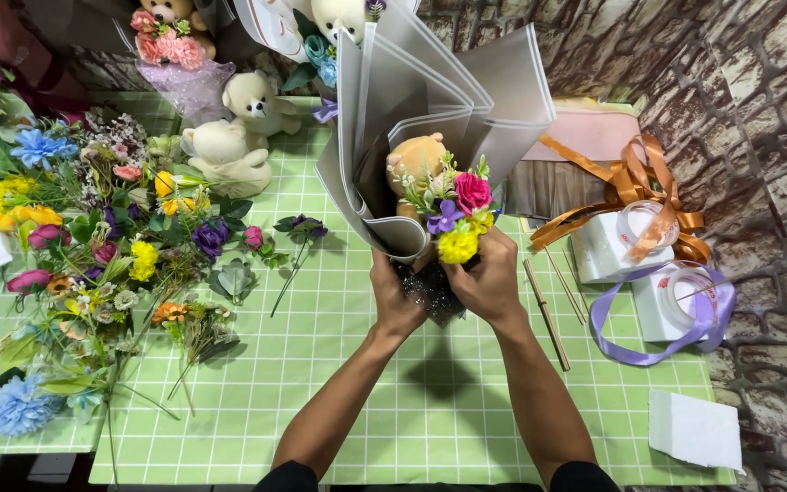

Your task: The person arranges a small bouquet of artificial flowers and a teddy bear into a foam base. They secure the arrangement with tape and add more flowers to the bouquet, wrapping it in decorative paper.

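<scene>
Head cam: left hand & right hand grip bouquet base; upright, wrap opening away.

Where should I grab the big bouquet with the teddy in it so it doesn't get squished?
Probably low down, at the narrow gathered base of the bouquet, coming from below. That is where the left hand and right hand clasp it. The grey paper flares wide above, with flowers packed inside.

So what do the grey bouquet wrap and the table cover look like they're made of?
The grey wrap looks like matte paper or thin plastic sheet: it holds stiff, smooth folds with crisp edges. The table cover looks like a green gridded cutting mat or vinyl, flat with a faint sheen; which one can't be told.
</scene>
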